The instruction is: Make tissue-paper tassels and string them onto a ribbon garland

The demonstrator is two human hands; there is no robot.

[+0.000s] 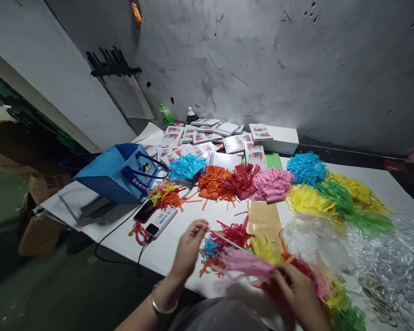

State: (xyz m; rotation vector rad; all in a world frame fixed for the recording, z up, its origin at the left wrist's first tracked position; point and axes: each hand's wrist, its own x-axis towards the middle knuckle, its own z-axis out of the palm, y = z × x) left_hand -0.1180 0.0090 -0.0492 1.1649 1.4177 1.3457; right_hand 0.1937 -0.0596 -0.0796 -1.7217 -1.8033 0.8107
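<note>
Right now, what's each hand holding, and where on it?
Left hand pinches the end of a thin string between its fingers. Right hand grips a blurred bunch of pink and red paper tassels near its right end.

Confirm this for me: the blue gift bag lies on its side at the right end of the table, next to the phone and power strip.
Not quite. The blue gift bag lies at the left end of the table, not the right. The rest holds: it lies on its side, near the phone and power strip. The head view shows this.
</note>
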